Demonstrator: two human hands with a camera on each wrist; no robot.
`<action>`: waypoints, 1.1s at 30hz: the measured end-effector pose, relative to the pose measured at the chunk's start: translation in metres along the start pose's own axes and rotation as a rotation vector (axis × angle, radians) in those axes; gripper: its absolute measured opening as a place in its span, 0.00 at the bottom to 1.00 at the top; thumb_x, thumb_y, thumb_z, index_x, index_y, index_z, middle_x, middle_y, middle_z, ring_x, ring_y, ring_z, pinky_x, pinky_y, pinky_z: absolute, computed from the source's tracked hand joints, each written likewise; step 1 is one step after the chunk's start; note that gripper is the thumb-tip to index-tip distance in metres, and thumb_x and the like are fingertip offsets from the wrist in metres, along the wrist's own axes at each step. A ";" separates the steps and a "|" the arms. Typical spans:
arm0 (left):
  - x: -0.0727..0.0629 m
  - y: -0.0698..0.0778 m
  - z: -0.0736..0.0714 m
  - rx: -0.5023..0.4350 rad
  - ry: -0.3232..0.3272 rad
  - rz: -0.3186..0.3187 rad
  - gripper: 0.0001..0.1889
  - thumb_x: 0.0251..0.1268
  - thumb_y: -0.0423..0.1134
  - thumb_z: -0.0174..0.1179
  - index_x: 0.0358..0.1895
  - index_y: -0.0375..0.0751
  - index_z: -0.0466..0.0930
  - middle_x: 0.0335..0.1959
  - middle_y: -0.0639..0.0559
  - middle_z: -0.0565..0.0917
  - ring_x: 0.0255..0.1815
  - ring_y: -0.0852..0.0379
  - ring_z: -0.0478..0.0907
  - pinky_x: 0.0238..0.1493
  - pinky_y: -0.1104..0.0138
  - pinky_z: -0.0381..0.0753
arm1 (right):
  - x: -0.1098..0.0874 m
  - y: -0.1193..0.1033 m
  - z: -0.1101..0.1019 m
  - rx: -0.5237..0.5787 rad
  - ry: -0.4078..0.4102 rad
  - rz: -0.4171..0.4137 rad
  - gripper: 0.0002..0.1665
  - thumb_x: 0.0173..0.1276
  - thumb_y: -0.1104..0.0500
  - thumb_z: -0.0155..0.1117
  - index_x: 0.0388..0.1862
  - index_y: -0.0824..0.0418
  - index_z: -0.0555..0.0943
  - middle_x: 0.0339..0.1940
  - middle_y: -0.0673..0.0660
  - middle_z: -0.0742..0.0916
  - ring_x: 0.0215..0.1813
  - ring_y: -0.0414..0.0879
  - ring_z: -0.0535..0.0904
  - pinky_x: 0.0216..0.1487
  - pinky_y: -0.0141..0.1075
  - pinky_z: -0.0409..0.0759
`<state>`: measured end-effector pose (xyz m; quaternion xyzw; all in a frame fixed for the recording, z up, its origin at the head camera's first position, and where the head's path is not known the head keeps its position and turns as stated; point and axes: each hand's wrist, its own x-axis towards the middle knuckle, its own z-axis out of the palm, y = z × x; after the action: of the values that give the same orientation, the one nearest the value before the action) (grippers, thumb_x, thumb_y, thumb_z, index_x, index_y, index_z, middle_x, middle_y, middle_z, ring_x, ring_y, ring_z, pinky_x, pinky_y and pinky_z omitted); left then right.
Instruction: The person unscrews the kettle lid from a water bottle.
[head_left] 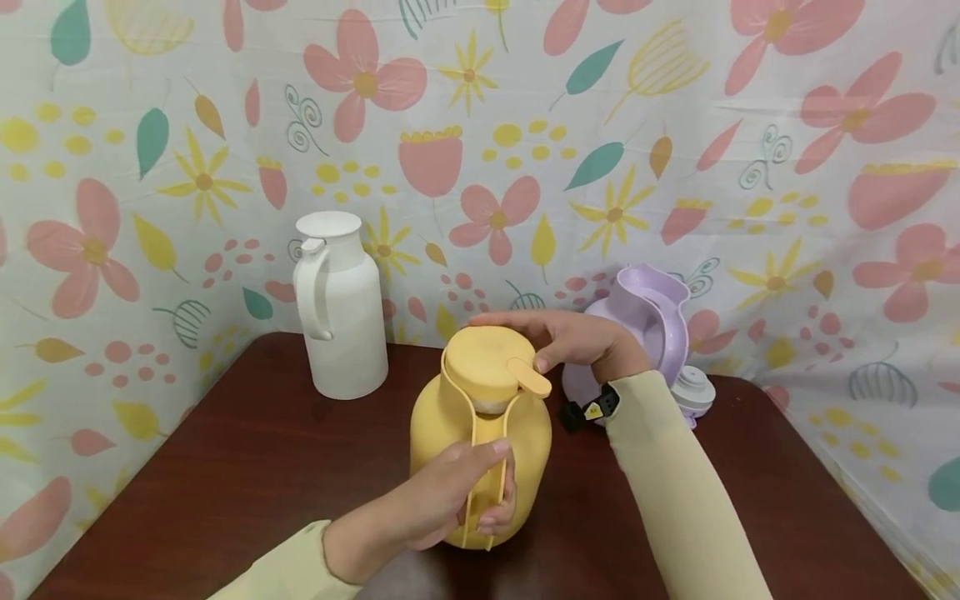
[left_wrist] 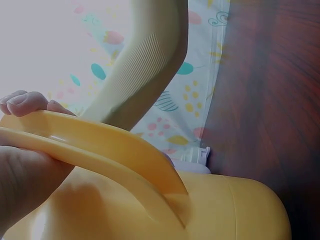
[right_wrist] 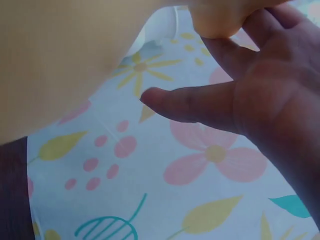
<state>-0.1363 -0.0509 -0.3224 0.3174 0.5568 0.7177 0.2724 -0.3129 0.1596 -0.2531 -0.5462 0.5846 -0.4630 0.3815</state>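
A yellow vacuum jug (head_left: 427,425) stands upright on the table, its handle facing the viewer. My left hand (head_left: 450,487) grips this handle (head_left: 487,487), thumb along its top and fingers curled round the right side. In the left wrist view, the fingers (left_wrist: 30,102) wrap the same curved handle (left_wrist: 135,175). My right hand (head_left: 562,337) lies at the round lid (head_left: 491,354), its fingers reaching straight along the far edge. Close by the lid's lever (head_left: 530,379) is the right thumb tip. The right wrist view shows a straight thumb (right_wrist: 190,102) and fingers touching the jug's spout (right_wrist: 215,22).
A white vacuum jug (head_left: 347,325) stands at the table's back left. Behind the right forearm, a lilac jug (head_left: 660,312) is partly hidden, with a white and lilac stopper (head_left: 693,390) beside it. A floral curtain (head_left: 480,100) hangs behind the dark table (head_left: 225,467).
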 end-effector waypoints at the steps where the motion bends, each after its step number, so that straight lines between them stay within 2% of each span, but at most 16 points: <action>1: 0.000 0.000 0.000 -0.001 0.003 -0.004 0.21 0.83 0.47 0.36 0.31 0.35 0.63 0.16 0.58 0.68 0.19 0.65 0.64 0.29 0.73 0.70 | 0.002 0.001 -0.002 0.019 -0.018 -0.008 0.47 0.67 0.42 0.70 0.81 0.42 0.60 0.74 0.42 0.76 0.73 0.37 0.74 0.71 0.33 0.75; 5: 0.000 0.001 0.000 0.002 0.009 -0.017 0.20 0.83 0.47 0.36 0.31 0.40 0.64 0.16 0.59 0.68 0.18 0.66 0.64 0.29 0.74 0.70 | 0.004 0.003 -0.007 0.068 -0.062 -0.015 0.45 0.68 0.44 0.71 0.80 0.40 0.62 0.75 0.42 0.75 0.74 0.36 0.73 0.72 0.32 0.74; 9: 0.001 0.000 0.000 0.013 0.006 -0.010 0.22 0.83 0.47 0.36 0.30 0.34 0.63 0.16 0.58 0.68 0.18 0.65 0.64 0.29 0.74 0.71 | 0.003 0.003 -0.009 0.069 -0.077 0.006 0.46 0.68 0.45 0.71 0.81 0.40 0.60 0.76 0.42 0.74 0.75 0.36 0.72 0.71 0.32 0.75; 12: 0.002 -0.001 0.000 0.014 0.006 -0.003 0.23 0.83 0.46 0.36 0.30 0.31 0.62 0.15 0.58 0.68 0.18 0.65 0.64 0.28 0.74 0.71 | 0.001 0.004 -0.010 0.021 -0.070 0.004 0.49 0.68 0.42 0.70 0.82 0.39 0.57 0.79 0.39 0.70 0.77 0.34 0.68 0.73 0.30 0.72; 15: 0.001 -0.002 0.000 0.010 0.007 0.000 0.22 0.83 0.46 0.35 0.30 0.32 0.62 0.15 0.58 0.68 0.18 0.66 0.65 0.28 0.74 0.71 | -0.004 0.007 -0.010 -0.066 -0.018 -0.053 0.53 0.68 0.36 0.66 0.85 0.42 0.51 0.83 0.39 0.63 0.82 0.35 0.61 0.78 0.33 0.67; 18: 0.000 -0.001 0.000 0.005 0.007 0.006 0.21 0.83 0.45 0.35 0.30 0.34 0.63 0.15 0.58 0.68 0.18 0.66 0.65 0.28 0.74 0.70 | -0.015 0.007 0.000 -0.119 0.142 -0.110 0.59 0.66 0.28 0.62 0.86 0.44 0.46 0.85 0.42 0.59 0.85 0.38 0.55 0.82 0.48 0.61; 20: 0.000 -0.002 0.001 0.001 0.005 0.007 0.21 0.83 0.46 0.36 0.30 0.35 0.63 0.15 0.58 0.68 0.18 0.66 0.65 0.28 0.74 0.70 | -0.024 0.007 0.018 -0.125 0.311 -0.127 0.63 0.62 0.24 0.61 0.86 0.46 0.45 0.85 0.44 0.59 0.84 0.40 0.55 0.80 0.63 0.57; 22: 0.000 -0.002 0.002 -0.005 0.002 0.008 0.21 0.83 0.46 0.36 0.30 0.34 0.63 0.15 0.58 0.68 0.18 0.66 0.65 0.28 0.74 0.70 | -0.029 0.008 0.042 -0.143 0.497 -0.142 0.66 0.59 0.22 0.61 0.86 0.48 0.46 0.85 0.47 0.60 0.83 0.40 0.55 0.77 0.71 0.54; 24: 0.001 -0.003 0.002 -0.009 -0.003 0.010 0.23 0.83 0.46 0.36 0.30 0.31 0.61 0.15 0.59 0.68 0.18 0.66 0.64 0.28 0.74 0.70 | -0.028 0.011 0.070 -0.178 0.678 -0.151 0.68 0.57 0.21 0.62 0.85 0.51 0.48 0.85 0.52 0.60 0.81 0.39 0.56 0.79 0.63 0.59; 25: 0.001 -0.003 0.002 -0.011 -0.004 0.011 0.23 0.83 0.46 0.36 0.30 0.29 0.61 0.15 0.59 0.68 0.18 0.66 0.64 0.28 0.74 0.70 | -0.026 0.013 0.084 -0.187 0.755 -0.151 0.68 0.57 0.22 0.64 0.85 0.54 0.49 0.84 0.55 0.60 0.80 0.37 0.57 0.78 0.56 0.66; 27: 0.001 -0.003 0.002 -0.010 -0.005 0.014 0.25 0.83 0.46 0.36 0.31 0.25 0.59 0.15 0.59 0.68 0.17 0.66 0.64 0.28 0.74 0.69 | -0.018 0.015 0.107 -0.207 0.890 -0.143 0.67 0.59 0.26 0.67 0.84 0.58 0.50 0.81 0.64 0.62 0.74 0.35 0.65 0.71 0.38 0.75; 29: 0.001 -0.003 0.002 -0.006 -0.005 0.022 0.26 0.83 0.46 0.36 0.32 0.22 0.58 0.15 0.59 0.69 0.17 0.66 0.65 0.28 0.74 0.69 | -0.008 0.013 0.124 -0.200 1.002 -0.104 0.65 0.61 0.32 0.72 0.83 0.61 0.52 0.78 0.67 0.64 0.69 0.33 0.70 0.61 0.24 0.77; 32: 0.001 -0.003 0.002 -0.007 -0.003 0.028 0.26 0.83 0.47 0.36 0.32 0.23 0.59 0.14 0.59 0.69 0.17 0.66 0.65 0.28 0.74 0.69 | 0.006 0.005 0.136 -0.184 1.135 0.003 0.60 0.63 0.44 0.76 0.83 0.60 0.53 0.78 0.64 0.67 0.66 0.36 0.74 0.59 0.21 0.77; 33: 0.001 -0.003 0.002 -0.011 0.000 0.026 0.25 0.83 0.47 0.36 0.31 0.26 0.60 0.14 0.60 0.69 0.17 0.66 0.65 0.28 0.74 0.70 | 0.009 0.003 0.138 -0.177 1.167 0.043 0.58 0.63 0.48 0.76 0.83 0.60 0.54 0.79 0.62 0.68 0.68 0.37 0.73 0.60 0.20 0.76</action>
<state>-0.1354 -0.0478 -0.3247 0.3232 0.5487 0.7240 0.2650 -0.1835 0.1333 -0.2937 -0.2191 0.7451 -0.6285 -0.0409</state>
